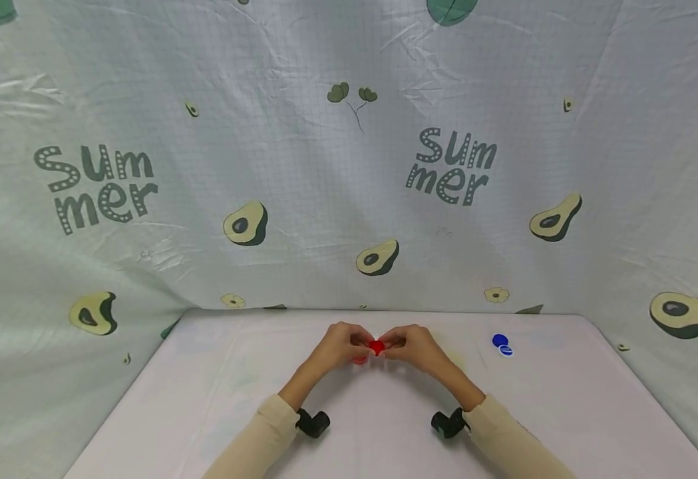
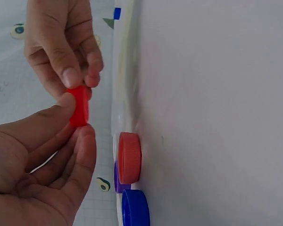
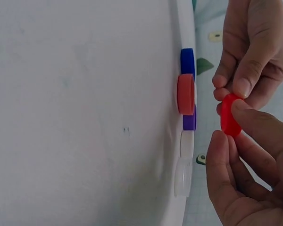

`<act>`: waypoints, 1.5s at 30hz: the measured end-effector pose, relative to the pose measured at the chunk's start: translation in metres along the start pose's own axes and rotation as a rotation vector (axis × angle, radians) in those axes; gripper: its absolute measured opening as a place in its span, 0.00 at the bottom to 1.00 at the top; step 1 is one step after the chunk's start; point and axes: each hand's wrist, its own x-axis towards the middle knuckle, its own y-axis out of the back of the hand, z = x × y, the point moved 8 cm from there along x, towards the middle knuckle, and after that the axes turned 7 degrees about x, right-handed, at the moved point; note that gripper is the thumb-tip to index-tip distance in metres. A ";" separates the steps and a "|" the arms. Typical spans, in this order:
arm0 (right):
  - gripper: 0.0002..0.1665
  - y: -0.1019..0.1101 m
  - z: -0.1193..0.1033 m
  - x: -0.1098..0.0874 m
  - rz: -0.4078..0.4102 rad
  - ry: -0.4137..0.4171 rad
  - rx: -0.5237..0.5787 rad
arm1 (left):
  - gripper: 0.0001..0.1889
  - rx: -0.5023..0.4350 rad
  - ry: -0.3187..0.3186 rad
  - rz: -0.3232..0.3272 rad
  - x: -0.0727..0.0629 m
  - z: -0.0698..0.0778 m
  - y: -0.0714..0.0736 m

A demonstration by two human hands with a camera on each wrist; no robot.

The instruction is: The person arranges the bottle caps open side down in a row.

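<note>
Between both hands, above the table, is a bright red bottle cap (image 1: 376, 347). My left hand (image 1: 339, 344) pinches one side of it with thumb and fingertips. From the other side, the thumb and fingers of my right hand (image 1: 413, 346) grip the same cap. In the left wrist view the red cap (image 2: 79, 107) stands on edge, its rim at the fingertips. A coral-red bottle cap (image 2: 130, 157) with a ribbed side sits on the table just beyond, partly covered by the left hand in the head view.
Near the coral cap stand a blue cap (image 3: 187, 61), a purple cap (image 3: 189, 122), a white cap (image 3: 186, 143) and a clear cap (image 3: 182, 176). Two blue pieces (image 1: 500, 340) lie to the right on the pale tablecloth (image 1: 384, 426). An avocado-print curtain (image 1: 301, 166) hangs behind the table.
</note>
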 end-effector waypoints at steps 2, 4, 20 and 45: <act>0.13 -0.002 0.000 0.003 -0.024 -0.019 -0.025 | 0.08 0.005 0.015 -0.010 0.002 -0.002 0.000; 0.13 -0.003 0.001 0.005 -0.046 -0.034 -0.037 | 0.08 0.011 0.035 -0.020 0.003 -0.004 -0.001; 0.11 -0.007 0.009 0.013 -0.102 -0.126 -0.075 | 0.08 0.140 0.119 -0.112 0.015 0.000 -0.010; 0.12 -0.009 0.007 0.023 -0.092 -0.068 -0.140 | 0.09 0.176 0.159 -0.038 0.023 -0.003 -0.012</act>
